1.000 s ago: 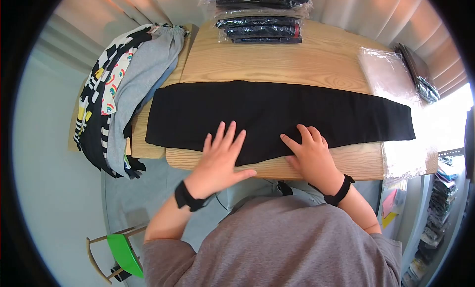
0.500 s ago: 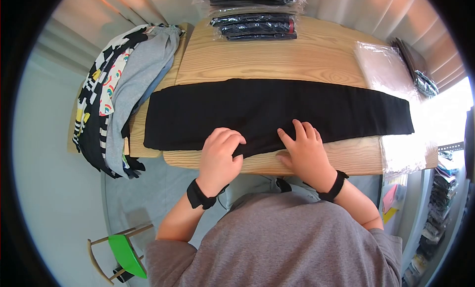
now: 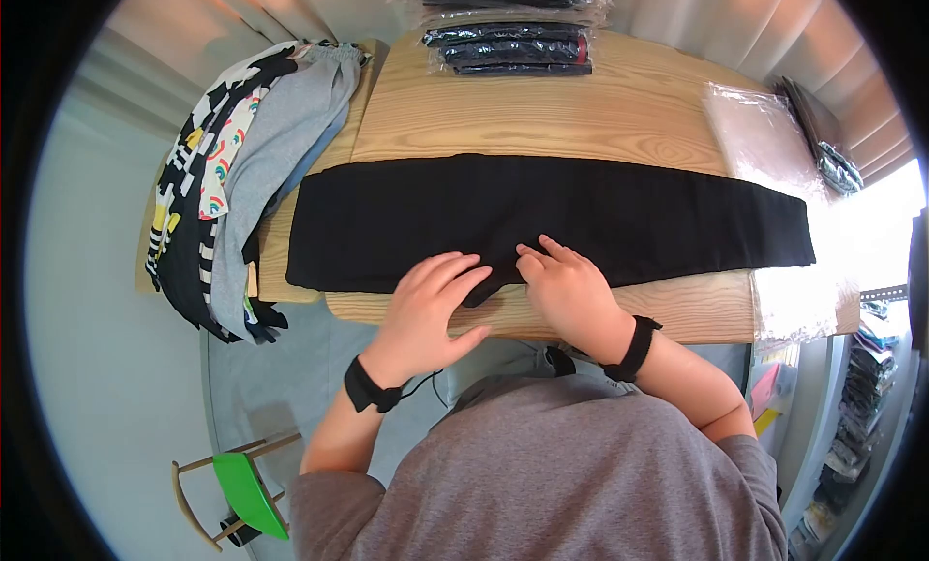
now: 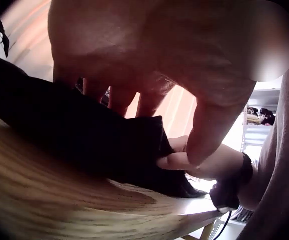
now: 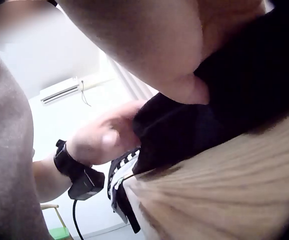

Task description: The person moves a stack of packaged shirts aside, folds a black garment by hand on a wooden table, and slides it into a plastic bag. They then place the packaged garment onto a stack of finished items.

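Note:
A pair of black trousers (image 3: 619, 208), folded lengthwise, lies across the wooden table, its wide end to the left and its narrow end to the right. My left hand (image 3: 426, 305) rests fingertips on the near edge of the cloth, thumb held apart. To its right, my right hand (image 3: 571, 290) pinches the near edge with bent fingers on top and the thumb low at the cloth. Between the hands a small flap of the trousers (image 3: 481, 292) pokes out toward me. In the left wrist view the black cloth (image 4: 99, 135) rises in a fold under the fingers.
Loose clothes (image 3: 281, 126) are heaped at the left. A stack of bagged garments (image 3: 513, 53) stands at the back. Clear plastic bags (image 3: 764, 140) lie at the right, partly under the narrow end. Below left is a green chair (image 3: 250, 493).
The flap at the near edge has been drawn inward and is smaller. My left hand curled in at the edge, then spread again. My right hand has moved left, its fingers now more bent.

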The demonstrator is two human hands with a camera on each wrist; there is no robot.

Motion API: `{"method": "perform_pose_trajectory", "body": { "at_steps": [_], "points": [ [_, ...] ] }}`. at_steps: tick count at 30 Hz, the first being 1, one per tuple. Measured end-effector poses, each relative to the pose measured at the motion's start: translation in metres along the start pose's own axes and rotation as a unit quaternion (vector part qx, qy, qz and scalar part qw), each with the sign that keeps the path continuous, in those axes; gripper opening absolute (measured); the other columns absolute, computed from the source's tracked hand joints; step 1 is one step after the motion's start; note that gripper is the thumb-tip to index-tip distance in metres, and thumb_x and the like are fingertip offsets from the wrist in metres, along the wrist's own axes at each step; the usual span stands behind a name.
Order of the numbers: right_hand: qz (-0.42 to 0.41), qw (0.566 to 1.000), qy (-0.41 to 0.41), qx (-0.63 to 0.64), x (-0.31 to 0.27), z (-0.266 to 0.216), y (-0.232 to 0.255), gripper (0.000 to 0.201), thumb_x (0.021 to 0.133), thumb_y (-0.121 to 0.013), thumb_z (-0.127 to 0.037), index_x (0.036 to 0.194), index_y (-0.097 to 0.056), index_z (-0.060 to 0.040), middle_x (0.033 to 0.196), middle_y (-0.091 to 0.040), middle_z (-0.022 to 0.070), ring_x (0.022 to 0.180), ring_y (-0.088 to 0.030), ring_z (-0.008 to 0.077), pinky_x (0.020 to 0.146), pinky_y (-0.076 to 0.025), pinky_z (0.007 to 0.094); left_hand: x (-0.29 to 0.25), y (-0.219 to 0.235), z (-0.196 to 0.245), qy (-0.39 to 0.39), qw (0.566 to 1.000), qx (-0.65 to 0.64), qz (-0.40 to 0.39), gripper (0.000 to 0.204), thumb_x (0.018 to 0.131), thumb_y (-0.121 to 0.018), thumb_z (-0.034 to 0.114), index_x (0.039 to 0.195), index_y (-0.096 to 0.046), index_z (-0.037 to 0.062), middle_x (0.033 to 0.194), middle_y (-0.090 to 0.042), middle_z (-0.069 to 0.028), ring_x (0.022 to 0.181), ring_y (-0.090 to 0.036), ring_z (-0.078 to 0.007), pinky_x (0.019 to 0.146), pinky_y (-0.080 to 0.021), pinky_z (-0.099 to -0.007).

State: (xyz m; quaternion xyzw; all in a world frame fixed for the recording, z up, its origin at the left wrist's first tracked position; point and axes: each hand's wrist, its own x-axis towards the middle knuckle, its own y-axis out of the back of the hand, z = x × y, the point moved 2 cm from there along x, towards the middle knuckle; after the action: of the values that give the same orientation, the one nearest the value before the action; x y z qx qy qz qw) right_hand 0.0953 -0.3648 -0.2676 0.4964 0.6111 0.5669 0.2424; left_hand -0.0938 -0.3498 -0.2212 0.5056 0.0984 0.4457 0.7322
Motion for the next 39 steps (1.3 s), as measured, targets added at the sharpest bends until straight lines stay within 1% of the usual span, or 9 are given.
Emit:
{"method": "perform_pose_trajectory", "body": {
  "at_steps": [1,3,9,21,25,31,33,35,39],
  "points": [
    [-0.001,1.000,0.000,-0.001,0.001,0.002,0.000,0.024,0.079,-0.055,-0.008,0.101,-0.058,0.0011,0.114,-0.063,0.0159,0.114,-0.056,0.0345,0.090,-0.049,0.0440,0.000,0.004,0.001,-0.047,0.998,0.051,-0.010,0.042,0.065,-0.073,0.012,0.104,-0.063,0.0024,0.113,-0.061,-0.0104,0.105,-0.056,-0.0279,0.088,-0.047,-0.0369],
    [-0.008,0.999,-0.013,0.032,0.000,0.003,0.000,0.024,0.080,-0.054,-0.009,0.101,-0.059,0.0009,0.110,-0.064,0.0169,0.112,-0.057,0.0348,0.091,-0.048,0.0428,-0.005,0.000,-0.014,-0.028,0.998,0.056,-0.018,0.046,0.063,-0.073,0.009,0.107,-0.062,0.0042,0.118,-0.058,-0.0084,0.109,-0.053,-0.0272,0.090,-0.046,-0.0366],
    [-0.029,0.991,-0.007,0.131,-0.001,0.005,0.017,0.032,0.080,-0.055,-0.008,0.110,-0.055,0.0007,0.119,-0.059,0.0169,0.120,-0.051,0.0347,0.099,-0.043,0.0411,-0.004,0.000,-0.033,0.033,0.998,0.037,-0.041,0.026,0.066,-0.061,-0.002,0.091,-0.064,0.0053,0.097,-0.064,-0.0071,0.093,-0.060,-0.0263,0.078,-0.051,-0.0362],
    [-0.039,0.996,0.014,0.076,-0.005,0.018,0.008,0.029,0.079,-0.053,-0.003,0.107,-0.061,-0.0012,0.126,-0.057,0.0137,0.122,-0.051,0.0267,0.093,-0.049,0.0332,-0.003,0.004,-0.021,0.024,0.997,0.046,-0.055,0.030,0.066,-0.063,-0.003,0.094,-0.062,0.0065,0.101,-0.061,-0.0049,0.095,-0.058,-0.0260,0.078,-0.051,-0.0359],
    [-0.044,0.996,0.020,0.078,-0.007,0.018,0.009,0.031,0.080,-0.052,-0.003,0.110,-0.060,-0.0009,0.126,-0.056,0.0141,0.122,-0.050,0.0273,0.096,-0.047,0.0336,-0.011,-0.003,-0.040,0.027,0.997,0.059,-0.047,0.032,0.063,-0.064,-0.003,0.093,-0.061,0.0073,0.100,-0.059,-0.0035,0.096,-0.057,-0.0250,0.077,-0.051,-0.0357],
    [-0.035,0.996,0.018,0.084,-0.022,0.028,0.019,0.035,0.078,-0.054,-0.002,0.112,-0.058,-0.0002,0.128,-0.054,0.0154,0.124,-0.047,0.0293,0.101,-0.042,0.0351,-0.022,0.008,-0.058,0.102,0.990,0.093,-0.017,0.029,0.064,-0.063,-0.004,0.090,-0.060,0.0065,0.095,-0.058,-0.0038,0.092,-0.056,-0.0264,0.075,-0.049,-0.0362],
    [-0.042,0.991,-0.041,0.117,-0.027,0.033,0.028,0.039,0.073,-0.059,0.000,0.112,-0.055,-0.0002,0.128,-0.053,0.0161,0.125,-0.046,0.0305,0.101,-0.042,0.0360,-0.023,0.009,-0.056,0.099,0.991,0.085,-0.021,0.032,0.064,-0.063,-0.004,0.094,-0.061,0.0062,0.097,-0.058,-0.0051,0.091,-0.056,-0.0277,0.077,-0.049,-0.0367],
    [-0.055,0.990,-0.052,0.123,-0.028,0.037,0.028,0.044,0.070,-0.062,0.002,0.112,-0.053,-0.0007,0.129,-0.052,0.0166,0.126,-0.044,0.0317,0.101,-0.042,0.0367,-0.019,0.009,-0.040,0.008,0.999,0.041,-0.014,0.031,0.067,-0.065,-0.002,0.097,-0.063,0.0053,0.100,-0.059,-0.0070,0.091,-0.056,-0.0287,0.079,-0.048,-0.0368],
    [-0.017,0.989,-0.038,0.140,-0.027,0.043,0.030,0.027,0.074,-0.063,-0.002,0.100,-0.058,-0.0004,0.120,-0.056,0.0149,0.113,-0.052,0.0320,0.095,-0.045,0.0375,-0.015,0.000,-0.041,-0.029,0.999,0.011,-0.029,0.027,0.072,-0.065,0.001,0.099,-0.063,0.0031,0.096,-0.060,-0.0096,0.089,-0.056,-0.0297,0.080,-0.046,-0.0367]
  ]
}}
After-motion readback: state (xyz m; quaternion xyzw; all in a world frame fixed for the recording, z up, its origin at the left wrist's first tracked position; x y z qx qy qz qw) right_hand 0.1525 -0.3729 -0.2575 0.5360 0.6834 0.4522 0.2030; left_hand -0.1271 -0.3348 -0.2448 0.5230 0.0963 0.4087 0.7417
